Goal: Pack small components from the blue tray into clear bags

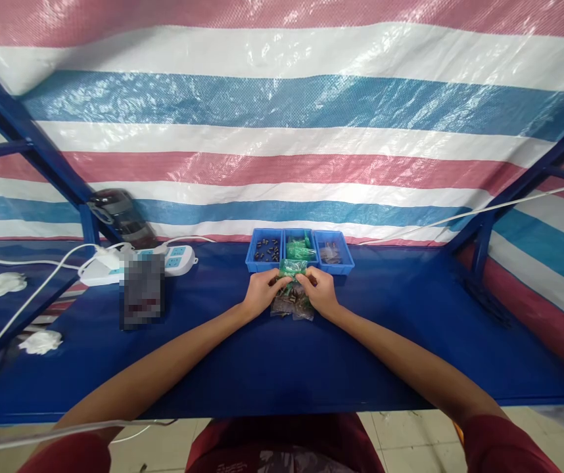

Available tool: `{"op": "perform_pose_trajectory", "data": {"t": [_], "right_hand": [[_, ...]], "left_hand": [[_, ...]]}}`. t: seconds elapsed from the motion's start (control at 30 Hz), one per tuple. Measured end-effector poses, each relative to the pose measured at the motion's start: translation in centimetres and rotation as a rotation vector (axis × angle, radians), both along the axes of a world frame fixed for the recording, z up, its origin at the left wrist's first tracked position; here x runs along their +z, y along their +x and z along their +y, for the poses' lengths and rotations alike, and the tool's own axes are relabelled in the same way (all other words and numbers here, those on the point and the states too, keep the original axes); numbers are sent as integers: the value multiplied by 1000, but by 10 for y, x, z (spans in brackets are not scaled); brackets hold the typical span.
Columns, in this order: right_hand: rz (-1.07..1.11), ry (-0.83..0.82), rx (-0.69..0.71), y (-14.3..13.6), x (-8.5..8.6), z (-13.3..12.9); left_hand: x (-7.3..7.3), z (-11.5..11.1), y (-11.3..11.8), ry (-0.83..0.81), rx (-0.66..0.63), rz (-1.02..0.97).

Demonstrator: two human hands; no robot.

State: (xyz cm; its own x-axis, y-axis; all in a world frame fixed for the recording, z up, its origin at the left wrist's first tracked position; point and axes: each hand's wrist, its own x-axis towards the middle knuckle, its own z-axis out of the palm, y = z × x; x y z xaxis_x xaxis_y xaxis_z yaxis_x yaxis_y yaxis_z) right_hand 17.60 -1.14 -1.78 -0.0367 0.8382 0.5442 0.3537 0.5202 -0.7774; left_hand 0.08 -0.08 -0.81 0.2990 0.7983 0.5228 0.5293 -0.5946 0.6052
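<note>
My left hand (261, 293) and my right hand (321, 293) meet at the middle of the blue table. Between them is a small green-tinted clear plastic bag (292, 267), its two sides pinched by thumbs and fingers. Clear bags of small metal parts (292, 305) lie just below the fingers. Beyond the hands stand a left blue bin (262, 267) with small dark and brassy pieces, a middle bin with green plastic bags (300, 247), and a right blue bin (337, 269) holding small greyish pieces I cannot make out.
A white power strip (179, 261) with plugged cables lies at the left, beside a blurred dark object (142, 292). Behind it leans a dark bottle-like container (123, 215). Crumpled white tissue (40, 342) sits further left. Blue frame posts (482, 226) and a striped sheet (282, 98) enclose the table (385, 374).
</note>
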Motion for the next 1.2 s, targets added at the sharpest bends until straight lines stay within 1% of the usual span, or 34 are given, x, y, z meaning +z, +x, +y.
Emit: {"op": "perform_pose_trajectory", "data": {"t": [0.1, 0.17, 0.33, 0.47, 0.53, 0.67, 0.77, 0.9, 1.1, 1.2], "right_hand": [[-59, 98, 43, 0, 2, -3], [-84, 122, 80, 1, 2, -5], [-73, 91, 43, 1, -1, -2], [-36, 43, 36, 1, -4, 2], [-40, 46, 36, 1, -4, 2], [-95, 80, 40, 2, -4, 0], [-128, 105, 46, 1, -3, -2], [-99, 131, 18, 0, -1, -3], [-104, 131, 27, 0, 0, -3], [-109, 106, 38, 1, -1, -3]], "left_hand": [[0, -1, -1, 31, 5, -2], [1, -2, -2, 47, 5, -8], [-1, -2, -3, 100, -16, 12], [-1, -4, -2, 132, -101, 63], [-1, -4, -1, 128, -97, 75], [1, -2, -1, 77, -27, 59], [1, -1, -1, 68, -64, 47], [-1, -2, -1, 111, -101, 68], [2, -2, 0, 60, -33, 65], [3, -2, -1, 23, -55, 54]]}}
